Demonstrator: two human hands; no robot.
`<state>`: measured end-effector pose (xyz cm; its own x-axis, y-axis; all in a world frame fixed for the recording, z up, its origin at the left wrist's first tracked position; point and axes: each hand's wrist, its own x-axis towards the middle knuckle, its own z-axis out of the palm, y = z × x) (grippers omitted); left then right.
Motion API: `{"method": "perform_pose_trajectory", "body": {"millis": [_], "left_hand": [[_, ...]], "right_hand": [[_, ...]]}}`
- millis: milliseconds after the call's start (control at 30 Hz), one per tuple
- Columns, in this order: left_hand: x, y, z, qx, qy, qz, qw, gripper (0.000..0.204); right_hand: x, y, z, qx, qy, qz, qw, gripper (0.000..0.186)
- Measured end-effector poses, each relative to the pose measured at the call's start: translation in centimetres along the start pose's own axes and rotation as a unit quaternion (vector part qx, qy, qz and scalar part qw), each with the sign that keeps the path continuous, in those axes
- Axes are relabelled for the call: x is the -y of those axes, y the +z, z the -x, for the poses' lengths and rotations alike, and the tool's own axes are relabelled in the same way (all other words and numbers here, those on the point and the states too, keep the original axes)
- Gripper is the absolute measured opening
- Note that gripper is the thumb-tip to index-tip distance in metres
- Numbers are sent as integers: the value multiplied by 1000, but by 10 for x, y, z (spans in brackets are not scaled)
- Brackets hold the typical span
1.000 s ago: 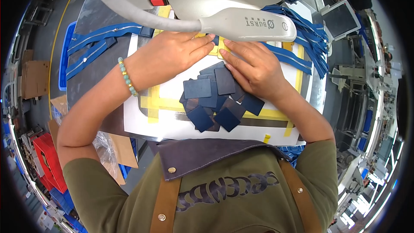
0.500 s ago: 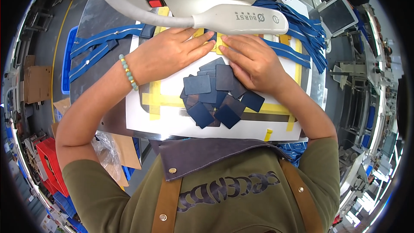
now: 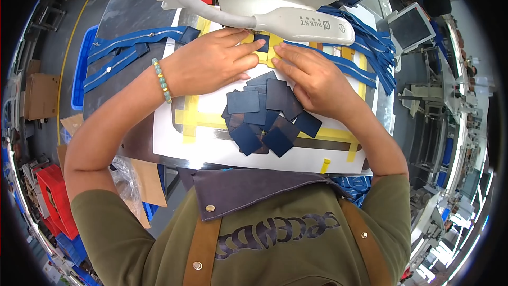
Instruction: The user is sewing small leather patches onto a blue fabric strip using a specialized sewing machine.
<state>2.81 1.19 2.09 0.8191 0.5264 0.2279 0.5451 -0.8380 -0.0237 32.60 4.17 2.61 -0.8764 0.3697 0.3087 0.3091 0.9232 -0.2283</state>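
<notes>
Navy fabric patch [image 3: 263,38], a small dark square, lay pinned under the fingertips of both hands at the far edge of the white template board [image 3: 211,151], just beneath the white arm of the sewing machine [image 3: 304,24]. The left hand [image 3: 209,63] pressed flat, fingers spread and extended toward the patch, gripping nothing; the right hand [image 3: 312,77] mirrored it, fingers flat and close together, holding the piece down against the yellow tape strips [image 3: 193,116] rather than pinching it. Compared with a second earlier, both hands had slid farther up the board toward the machine, and the patch now sat between the fingertips under the arm, so the piece appeared, in my judgement, to be set in place for stitching. Behind the palms, near the middle of the board, a loose pile of navy patches [image 3: 264,116] overlapped one another. A bead bracelet [image 3: 161,79] circled the left wrist. Blue zipper strips [image 3: 121,55] lay on the grey worktop at the board's left far corner, and more fanned out [image 3: 370,58] at its right far side.
</notes>
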Motion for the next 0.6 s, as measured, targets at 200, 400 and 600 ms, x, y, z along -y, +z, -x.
{"method": "perform_pose_trajectory", "body": {"millis": [200, 400, 600], "left_hand": [[-2, 1, 6, 5, -19, 23, 1000, 51], [0, 1, 6, -1, -36, 57, 998, 43], [7, 5, 9, -12, -55, 80, 995, 44]], "right_hand": [[2, -1, -3, 0, -4, -3, 1000, 45], [-5, 2, -3, -16, -14, -7, 1000, 46], [-12, 6, -2, -23, -7, 12, 1000, 43]]}}
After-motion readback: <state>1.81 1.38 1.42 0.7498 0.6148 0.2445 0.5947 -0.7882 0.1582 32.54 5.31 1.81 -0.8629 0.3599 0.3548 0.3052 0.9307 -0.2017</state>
